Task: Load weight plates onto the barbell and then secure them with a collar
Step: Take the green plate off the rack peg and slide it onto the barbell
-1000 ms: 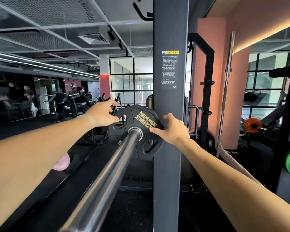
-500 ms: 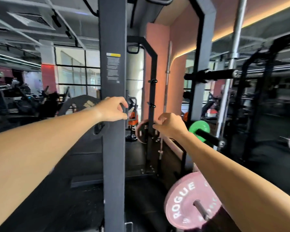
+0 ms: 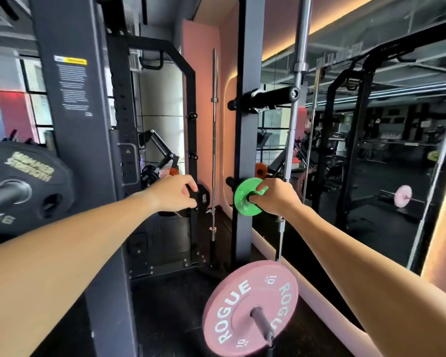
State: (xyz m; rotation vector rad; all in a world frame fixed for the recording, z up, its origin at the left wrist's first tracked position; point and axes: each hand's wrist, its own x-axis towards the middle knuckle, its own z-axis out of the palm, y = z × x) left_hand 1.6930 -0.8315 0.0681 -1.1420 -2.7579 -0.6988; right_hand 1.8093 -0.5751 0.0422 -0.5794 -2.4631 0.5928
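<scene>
Both arms reach forward through the gap between two rack posts. The near post stands just left of the left arm and shuts off the black plate on its bar beyond it. The far post rises between the two hands, directly behind the green plate, where the right hand has its fingers. The left hand sits close before a black frame carrying pegs. Above the right hand a black peg juts out. A steel bar leans just right of that hand. Low down, the pink plate fills the space between the forearms.
</scene>
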